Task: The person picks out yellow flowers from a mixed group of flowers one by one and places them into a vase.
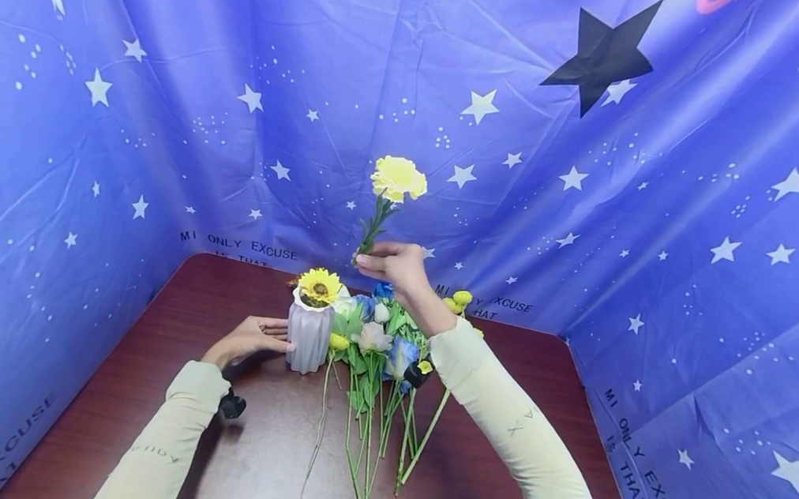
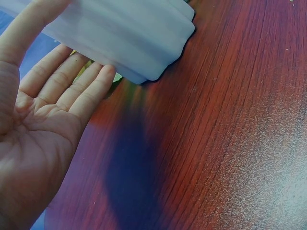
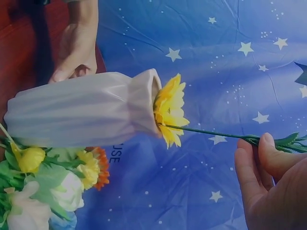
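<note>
A fluted pale lilac vase (image 1: 309,338) stands upright on the table, with a yellow sunflower (image 1: 320,286) at its mouth. My left hand (image 1: 256,340) holds the vase's left side, thumb in front and fingers behind. In the left wrist view, the thumb and fingers (image 2: 88,91) lie on either side of the vase wall (image 2: 129,38). Above the vase, my right hand (image 1: 394,269) pinches the green stem of a yellow carnation (image 1: 398,178), bloom up. In the right wrist view, the thin stem (image 3: 206,131) runs from the fingertips down to the vase mouth beside the sunflower.
Several artificial flowers lie right of the vase, among them a pale pink bloom (image 1: 373,337), a blue bloom (image 1: 401,358) and yellow ball flowers (image 1: 463,297). Their long stems (image 1: 368,445) point toward the table's near edge. A starry blue curtain (image 1: 387,66) encloses the brown table (image 1: 496,448).
</note>
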Tool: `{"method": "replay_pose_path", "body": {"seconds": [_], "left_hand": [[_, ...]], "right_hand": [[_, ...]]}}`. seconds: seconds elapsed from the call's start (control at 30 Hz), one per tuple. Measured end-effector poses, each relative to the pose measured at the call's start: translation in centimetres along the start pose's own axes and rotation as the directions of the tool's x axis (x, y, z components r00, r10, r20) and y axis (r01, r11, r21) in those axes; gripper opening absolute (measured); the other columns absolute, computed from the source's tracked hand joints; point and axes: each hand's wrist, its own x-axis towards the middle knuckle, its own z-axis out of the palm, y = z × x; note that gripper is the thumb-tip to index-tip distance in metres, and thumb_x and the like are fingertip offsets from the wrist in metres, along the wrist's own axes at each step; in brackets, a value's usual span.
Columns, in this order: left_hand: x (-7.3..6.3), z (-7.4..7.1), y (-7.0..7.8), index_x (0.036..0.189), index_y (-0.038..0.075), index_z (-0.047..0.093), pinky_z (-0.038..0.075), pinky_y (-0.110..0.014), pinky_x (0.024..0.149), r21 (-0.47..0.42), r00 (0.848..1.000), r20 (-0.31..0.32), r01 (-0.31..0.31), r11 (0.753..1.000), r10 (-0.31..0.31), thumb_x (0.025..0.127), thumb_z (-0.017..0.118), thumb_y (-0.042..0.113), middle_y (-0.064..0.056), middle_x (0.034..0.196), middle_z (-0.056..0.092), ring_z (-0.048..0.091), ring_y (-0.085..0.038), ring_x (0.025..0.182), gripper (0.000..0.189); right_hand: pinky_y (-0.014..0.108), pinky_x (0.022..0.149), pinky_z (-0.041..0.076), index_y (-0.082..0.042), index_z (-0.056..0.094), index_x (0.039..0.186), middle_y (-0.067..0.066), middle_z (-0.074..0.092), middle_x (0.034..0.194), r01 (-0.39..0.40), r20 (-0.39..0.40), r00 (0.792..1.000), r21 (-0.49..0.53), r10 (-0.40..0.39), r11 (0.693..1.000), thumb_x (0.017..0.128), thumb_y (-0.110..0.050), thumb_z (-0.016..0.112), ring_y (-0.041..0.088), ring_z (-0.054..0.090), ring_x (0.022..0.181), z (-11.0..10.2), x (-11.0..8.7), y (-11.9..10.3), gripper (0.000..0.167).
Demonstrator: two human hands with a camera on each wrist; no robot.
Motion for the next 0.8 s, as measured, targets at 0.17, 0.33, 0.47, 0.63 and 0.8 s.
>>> {"method": "replay_pose_path", "body": {"seconds": [0.17,0.33,0.47,0.63,0.8], "left_hand": [[0.0,0.0,0.0,0.146,-0.017,0.040,0.055,-0.032,0.104,-0.007,1.000,0.002,0.001,1.000,-0.001,0.086,0.081,0.007,-0.037,0.144,0.049,0.051,-0.045,0.136,0.077],[-0.1,0.1,0.1,0.146,-0.017,0.040,0.055,-0.032,0.104,-0.011,1.000,0.002,-0.003,1.000,0.003,0.086,0.080,0.007,-0.037,0.144,0.049,0.051,-0.044,0.136,0.076],[-0.1,0.1,0.1,0.146,-0.017,0.041,0.055,-0.032,0.103,-0.010,1.000,0.001,-0.003,1.000,0.003,0.086,0.080,0.007,-0.037,0.143,0.050,0.053,-0.043,0.135,0.076],[-0.1,0.1,0.1,0.146,-0.018,0.040,0.055,-0.032,0.104,-0.016,1.000,0.001,-0.002,1.000,0.002,0.086,0.080,0.007,-0.037,0.143,0.049,0.052,-0.043,0.136,0.076],[-0.1,0.1,0.1,0.145,-0.018,0.040,0.055,-0.032,0.104,-0.020,1.000,0.004,-0.008,1.000,0.008,0.086,0.080,0.006,-0.037,0.144,0.049,0.051,-0.044,0.137,0.077]], "right_hand": [[0.040,0.086,0.064,0.016,0.066,0.113,0.028,0.074,0.100,-0.006,0.012,1.000,-0.011,0.006,1.000,0.088,0.013,0.070,0.018,0.075,0.071,0.6,-0.1,0.5,0.026],[0.044,0.092,0.062,0.015,0.066,0.114,0.032,0.072,0.109,-0.007,0.024,1.000,-0.056,0.009,0.998,0.089,0.011,0.070,0.018,0.075,0.074,1.0,-0.2,1.2,0.025],[0.045,0.094,0.062,0.013,0.068,0.111,0.029,0.073,0.110,0.000,0.038,0.999,-0.098,0.004,0.995,0.088,0.010,0.072,0.019,0.077,0.079,1.3,-0.2,1.9,0.023],[0.038,0.088,0.064,0.012,0.069,0.108,0.028,0.073,0.109,0.010,0.058,0.998,-0.142,-0.002,0.990,0.086,0.009,0.075,0.020,0.077,0.082,1.5,-0.1,2.7,0.023],[0.035,0.087,0.064,0.010,0.069,0.117,0.027,0.072,0.117,0.015,0.074,0.997,-0.225,0.001,0.974,0.085,0.003,0.079,0.025,0.077,0.089,1.5,-0.1,3.3,0.034]]}}
